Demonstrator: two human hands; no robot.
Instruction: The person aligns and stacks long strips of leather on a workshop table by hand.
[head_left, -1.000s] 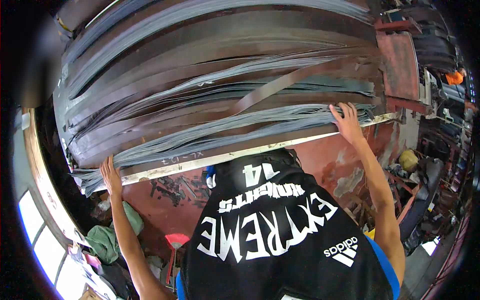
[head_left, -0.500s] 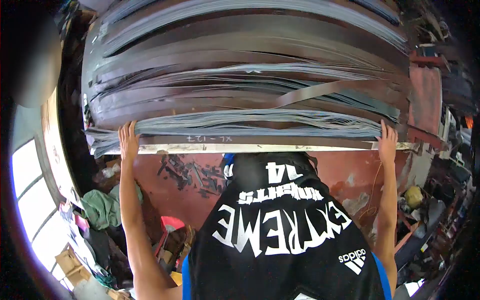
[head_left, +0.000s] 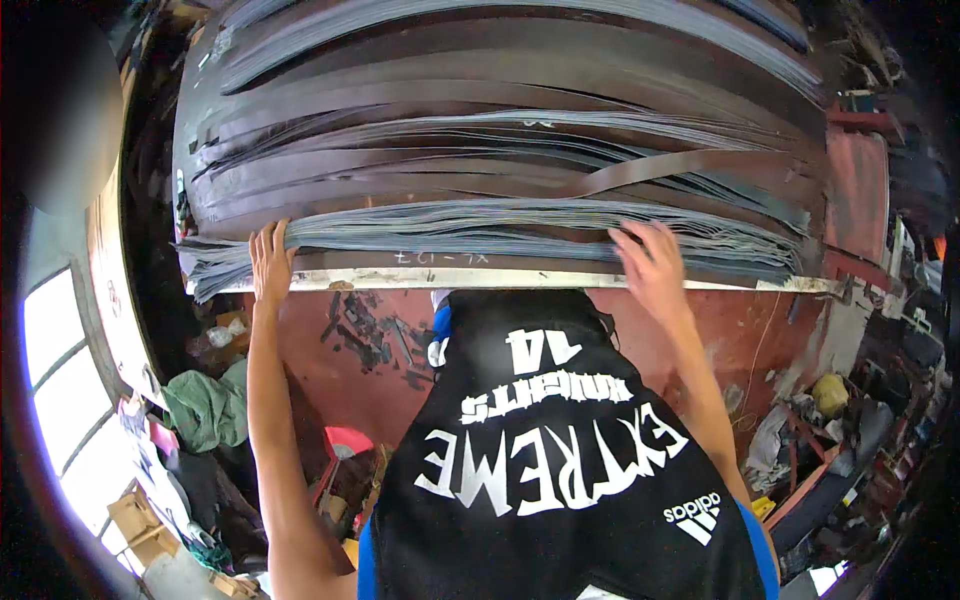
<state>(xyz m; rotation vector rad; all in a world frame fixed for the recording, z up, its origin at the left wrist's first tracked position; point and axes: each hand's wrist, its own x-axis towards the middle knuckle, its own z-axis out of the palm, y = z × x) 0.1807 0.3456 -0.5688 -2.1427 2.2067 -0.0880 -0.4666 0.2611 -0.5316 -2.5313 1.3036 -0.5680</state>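
Note:
A long bundle of thin grey strips (head_left: 450, 220) lies along the front edge of the table, its left ends fanned out. My left hand (head_left: 271, 262) is closed over the bundle near its left end, fingers on top. My right hand (head_left: 652, 262) is at the bundle's front edge, right of the middle. Its fingers are apart and slightly bent, a little blurred, and hold nothing that I can see. Below the bundle is a dark brown strip (head_left: 350, 259) with white handwritten marks.
More strip stacks (head_left: 480, 125) lie farther back on the dark table, with one loose brown strip (head_left: 690, 168) crossing them. Dark scraps (head_left: 365, 335) lie on the reddish floor. A green cloth (head_left: 205, 410) and a red dustpan (head_left: 347, 441) are at left; clutter lines the right side.
My right hand has left the bundle's right end and moved left toward its middle, fingers now spread. My left hand stays on the left end. The view has shifted slightly.

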